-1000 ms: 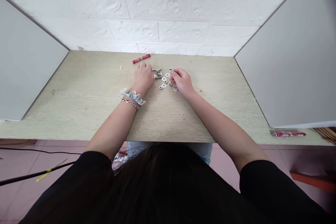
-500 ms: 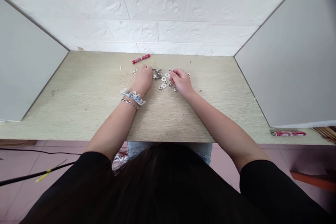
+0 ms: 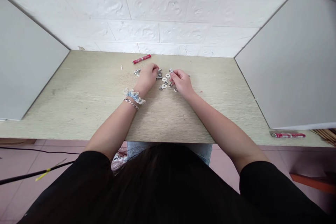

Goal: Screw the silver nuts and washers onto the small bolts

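Metal hardware [image 3: 137, 72] lies left of the curled left hand [image 3: 148, 77], whose grip I cannot tell, while mid-frame washers [image 3: 164, 79] lie between it and the right hand [image 3: 182, 82], pinching a small, partly hidden metal piece [image 3: 171, 71].

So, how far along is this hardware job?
Possibly done: a small metal cluster lies apart, left of the left hand. In hand: the right hand pinches a small metal piece; the left is at the bolts, grip unclear. Apparently left: loose washers and nuts between the hands.
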### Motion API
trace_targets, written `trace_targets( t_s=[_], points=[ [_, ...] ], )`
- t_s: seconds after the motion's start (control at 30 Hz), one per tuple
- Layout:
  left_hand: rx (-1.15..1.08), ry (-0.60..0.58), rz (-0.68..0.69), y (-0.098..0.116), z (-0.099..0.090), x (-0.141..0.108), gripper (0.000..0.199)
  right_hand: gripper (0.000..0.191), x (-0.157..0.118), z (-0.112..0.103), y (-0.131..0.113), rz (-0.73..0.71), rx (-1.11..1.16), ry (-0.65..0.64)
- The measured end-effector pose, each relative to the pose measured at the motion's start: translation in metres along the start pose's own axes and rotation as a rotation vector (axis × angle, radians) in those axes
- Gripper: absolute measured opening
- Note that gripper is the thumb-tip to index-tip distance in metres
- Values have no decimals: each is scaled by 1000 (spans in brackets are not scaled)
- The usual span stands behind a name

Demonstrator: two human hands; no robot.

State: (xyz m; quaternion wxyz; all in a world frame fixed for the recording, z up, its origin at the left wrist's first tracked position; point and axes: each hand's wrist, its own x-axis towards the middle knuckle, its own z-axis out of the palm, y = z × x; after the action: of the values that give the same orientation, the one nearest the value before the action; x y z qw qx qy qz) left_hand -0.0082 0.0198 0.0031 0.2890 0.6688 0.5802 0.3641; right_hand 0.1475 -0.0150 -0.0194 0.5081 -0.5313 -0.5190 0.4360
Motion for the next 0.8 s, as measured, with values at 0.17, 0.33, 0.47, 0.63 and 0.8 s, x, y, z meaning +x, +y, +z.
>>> trace_targets(
  t_s=[0.17, 0.33, 0.47, 0.63, 0.8],
  points=[
    [-853, -90, -308, 15, 13, -8, 12, 17, 0, -1, 6, -87, -32, 6],
    [-964, -68, -325, 18, 14, -11, 12, 22, -1, -1, 7, -124, -76, -5],
    [-975, -109, -329, 18, 15, -11, 8, 25, -5, 1, 3, -168, -116, 1],
    [-1014, -206, -317, 20, 16, -14, 13, 20, -9, 3, 0, -236, -139, 21],
    [-1016, -219, -269, 16, 17, -13, 11, 25, -9, 2, 1, -178, -106, 24]
  ],
)
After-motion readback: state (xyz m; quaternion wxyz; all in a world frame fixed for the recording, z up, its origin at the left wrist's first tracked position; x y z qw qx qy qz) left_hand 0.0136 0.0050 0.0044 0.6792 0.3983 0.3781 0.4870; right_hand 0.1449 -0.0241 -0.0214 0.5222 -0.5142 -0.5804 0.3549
